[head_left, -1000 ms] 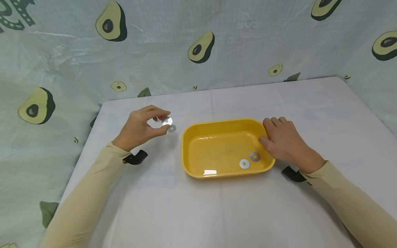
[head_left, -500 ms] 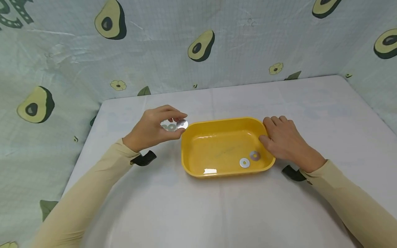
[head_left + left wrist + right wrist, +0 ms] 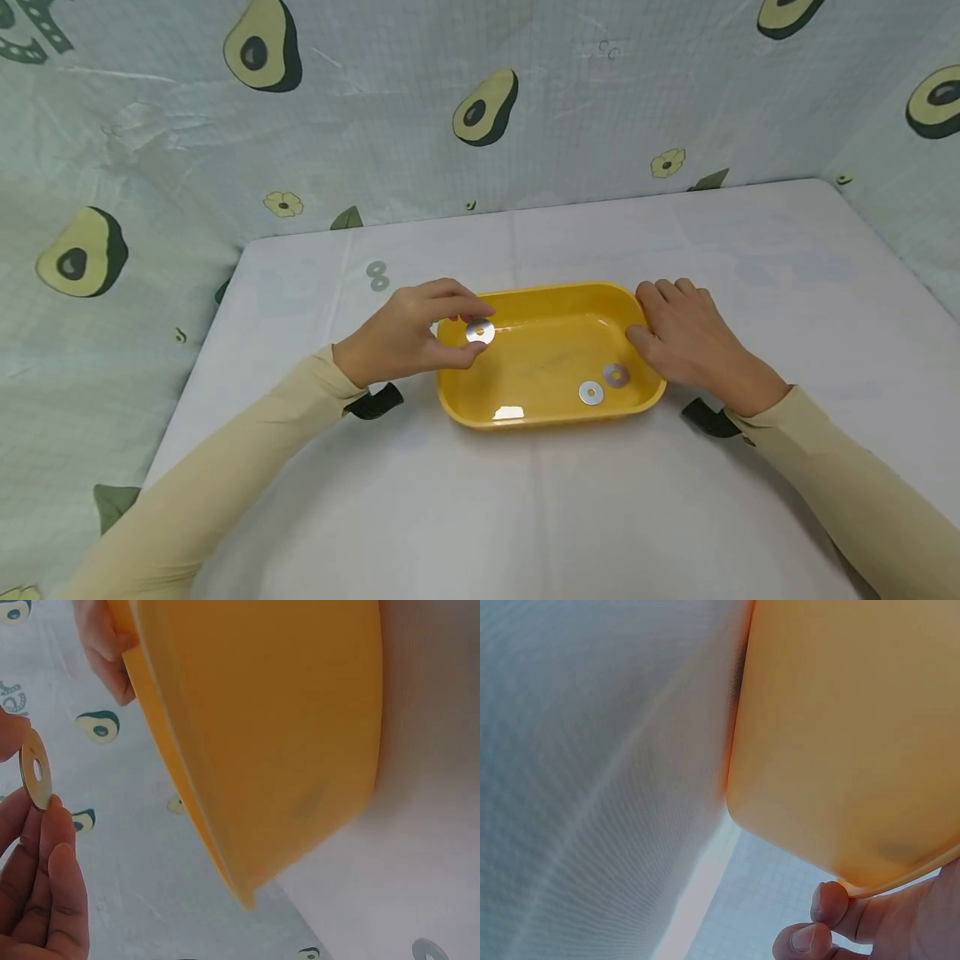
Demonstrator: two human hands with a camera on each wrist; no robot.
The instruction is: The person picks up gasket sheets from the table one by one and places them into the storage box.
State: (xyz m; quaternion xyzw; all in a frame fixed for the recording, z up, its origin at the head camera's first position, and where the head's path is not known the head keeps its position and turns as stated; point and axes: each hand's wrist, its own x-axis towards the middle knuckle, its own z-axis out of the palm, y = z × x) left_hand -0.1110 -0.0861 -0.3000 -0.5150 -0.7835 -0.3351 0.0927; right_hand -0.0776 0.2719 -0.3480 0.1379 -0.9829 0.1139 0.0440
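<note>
Between thumb and fingers, my left hand (image 3: 420, 329) pinches a flat metal washer (image 3: 480, 332) over the left end of a yellow tray (image 3: 540, 292). In the left wrist view the washer (image 3: 35, 769) is seen tilted, its centre hole showing, above the level of the tray's rim. My right hand (image 3: 686, 342) grips the tray's right rim, thumb on the inner side; in the right wrist view, fingertips (image 3: 830, 901) curl under that rim. Inside the tray, toward its front right, lie a bright washer (image 3: 591, 392) and a duller washer (image 3: 617, 375), close together.
Two more washers, one farther back (image 3: 377, 268) and one nearer (image 3: 380, 283), lie on the white-covered table (image 3: 480, 508) behind my left hand. An avocado-print sheet (image 3: 375, 108) rises behind the table. Dark wrist-worn devices sit under both cuffs.
My left hand has moved right with the washer, from beside the tray to over its left end. The two table washers have come into clear view. The right hand keeps its grip.
</note>
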